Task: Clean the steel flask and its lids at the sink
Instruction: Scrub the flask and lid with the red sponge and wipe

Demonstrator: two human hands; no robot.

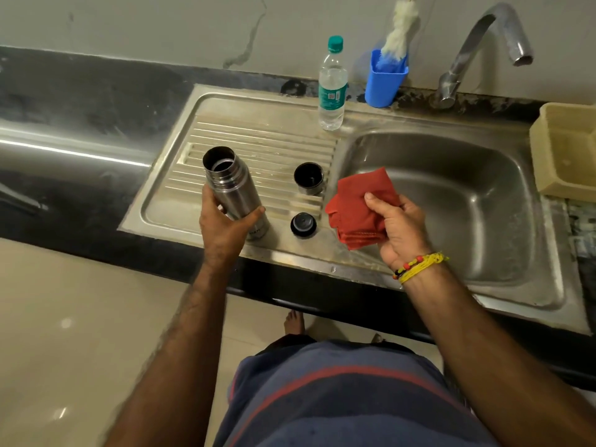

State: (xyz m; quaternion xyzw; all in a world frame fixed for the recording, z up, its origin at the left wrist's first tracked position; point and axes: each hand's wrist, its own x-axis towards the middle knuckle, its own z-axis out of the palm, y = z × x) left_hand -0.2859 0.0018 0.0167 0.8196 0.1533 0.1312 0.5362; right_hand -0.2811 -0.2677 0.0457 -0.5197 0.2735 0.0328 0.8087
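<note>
The open steel flask stands upright on the ribbed drainboard, and my left hand grips its lower body. To its right the steel cup lid sits mouth up on the ribs. The dark inner stopper lies nearer the front edge. My right hand holds a folded red cloth over the left rim of the sink basin, apart from the flask.
A plastic water bottle with a green cap stands at the back of the drainboard. Beside it is a blue holder with a white brush. The tap arches over the basin. A beige tub sits at the right.
</note>
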